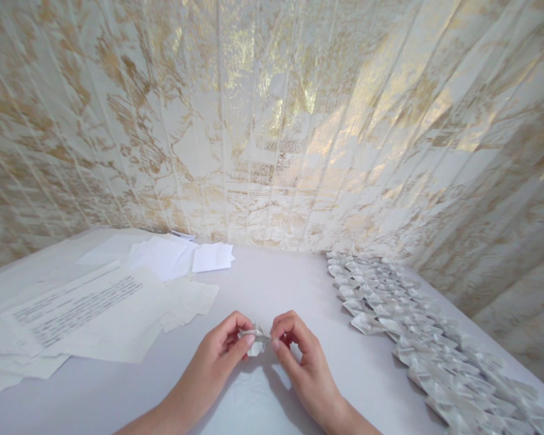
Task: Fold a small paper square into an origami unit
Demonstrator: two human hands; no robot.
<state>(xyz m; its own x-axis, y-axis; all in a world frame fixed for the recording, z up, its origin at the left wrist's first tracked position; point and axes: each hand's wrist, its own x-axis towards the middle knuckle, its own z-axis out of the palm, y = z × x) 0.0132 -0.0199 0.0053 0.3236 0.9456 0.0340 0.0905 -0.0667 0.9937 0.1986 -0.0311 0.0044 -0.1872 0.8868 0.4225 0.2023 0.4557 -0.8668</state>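
Observation:
Between my two hands, above the table, is a small folded paper piece (256, 347), pale grey-white with several creased flaps. My left hand (222, 350) grips its left side between thumb and fingers. At its right tip, my right hand (297, 350) pinches the paper with thumb and forefinger. The fingers partly cover the piece, so its full shape is hidden. Under my hands lies a pale, thin sheet (258, 399) on the table top.
Rows of similar folded paper pieces (408, 326) line the table's right side. Printed sheets (81, 302) are spread at the left, with blank white slips (213, 257) behind them. A gold-patterned curtain (263, 121) hangs along the table's back edge.

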